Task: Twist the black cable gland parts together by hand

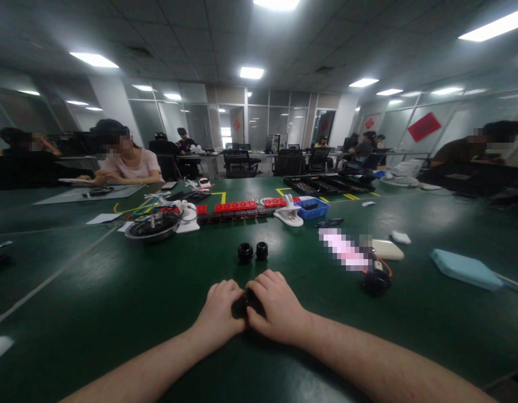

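As the left hand (220,309) and right hand (278,309) sit side by side over the green table (166,291), each has fingers and thumb curled around a dark part (239,307); one piece or two, cannot tell. It lies nearer the wearer than two black caps (244,253), apart from them. Judgement: steady one hand, work the other, keep both ends in line, squeeze lightly.

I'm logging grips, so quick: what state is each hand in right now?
Left hand: curled closed, holding a black object.
Right hand: curled closed, also holding black; whether it's the same object cannot be told.
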Demonstrator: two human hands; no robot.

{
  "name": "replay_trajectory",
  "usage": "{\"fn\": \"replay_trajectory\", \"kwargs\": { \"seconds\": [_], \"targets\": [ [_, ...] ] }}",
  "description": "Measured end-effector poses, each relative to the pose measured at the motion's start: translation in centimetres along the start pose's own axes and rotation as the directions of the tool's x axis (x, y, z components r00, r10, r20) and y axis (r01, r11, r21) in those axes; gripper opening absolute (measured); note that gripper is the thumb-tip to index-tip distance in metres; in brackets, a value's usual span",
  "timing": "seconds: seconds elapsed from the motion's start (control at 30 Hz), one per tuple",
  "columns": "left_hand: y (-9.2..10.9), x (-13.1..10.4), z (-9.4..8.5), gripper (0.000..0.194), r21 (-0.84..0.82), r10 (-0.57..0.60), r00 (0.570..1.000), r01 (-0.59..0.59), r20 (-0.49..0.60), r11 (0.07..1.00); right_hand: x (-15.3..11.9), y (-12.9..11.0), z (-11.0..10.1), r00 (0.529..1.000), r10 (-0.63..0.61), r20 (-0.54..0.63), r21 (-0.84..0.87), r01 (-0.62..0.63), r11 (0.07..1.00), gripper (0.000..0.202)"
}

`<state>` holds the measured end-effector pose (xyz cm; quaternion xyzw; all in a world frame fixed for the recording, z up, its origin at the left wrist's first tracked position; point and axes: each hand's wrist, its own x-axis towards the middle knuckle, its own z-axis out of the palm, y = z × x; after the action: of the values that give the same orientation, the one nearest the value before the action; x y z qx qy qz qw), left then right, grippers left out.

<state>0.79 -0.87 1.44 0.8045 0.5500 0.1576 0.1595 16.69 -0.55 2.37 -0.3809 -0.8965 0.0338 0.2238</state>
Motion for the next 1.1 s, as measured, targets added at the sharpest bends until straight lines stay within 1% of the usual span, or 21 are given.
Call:
{"fn": "replay_trajectory", "kwargs": {
  "seconds": [0.17, 0.37, 0.47, 0.73, 0.93, 1.1],
  "targets": [
    [-0.25, 0.07, -0.01, 0.015, -0.018, 0.012, 1.000, -0.012, 0.024, 1.000, -0.02, 0.02, -0.23, 1.000, -0.001, 0.022, -0.001, 0.002, 1.000, 0.025],
    [-0.34, 0.10, -0.08, 0.018, -0.038, 0.055, 0.998, -0.053, 0.032, 0.998, -0.09, -0.14, -0.47, 0.999, -0.009, 0.033, 0.022, 0.008, 1.000, 0.025],
    [-0.42, 0.09, 0.01, 0.017, -0.048, 0.057, 0.998, -0.055, 0.034, 0.997, -0.10, -0.19, -0.36, 1.000, 0.003, 0.031, 0.031, -0.004, 1.000, 0.024],
    [-0.35, 0.13, 0.01, 0.013, -0.066, 0.041, 0.998, -0.038, 0.037, 0.997, -0.13, -0.38, -0.18, 0.999, 0.032, 0.005, 0.071, -0.033, 0.997, 0.022],
    [0.09, 0.17, -0.17, 0.009, -0.065, -0.001, 0.999, 0.004, 0.051, 0.998, -0.13, -0.38, -0.21, 0.998, 0.064, 0.017, 0.102, -0.065, 0.993, 0.026],
    [0.00, 0.39, -0.12, 0.010, -0.051, -0.021, 0.997, 0.025, 0.070, 0.998, -0.19, -0.33, -0.86, 0.997, 0.064, 0.046, 0.157, -0.070, 0.985, 0.027]
  ]
}}
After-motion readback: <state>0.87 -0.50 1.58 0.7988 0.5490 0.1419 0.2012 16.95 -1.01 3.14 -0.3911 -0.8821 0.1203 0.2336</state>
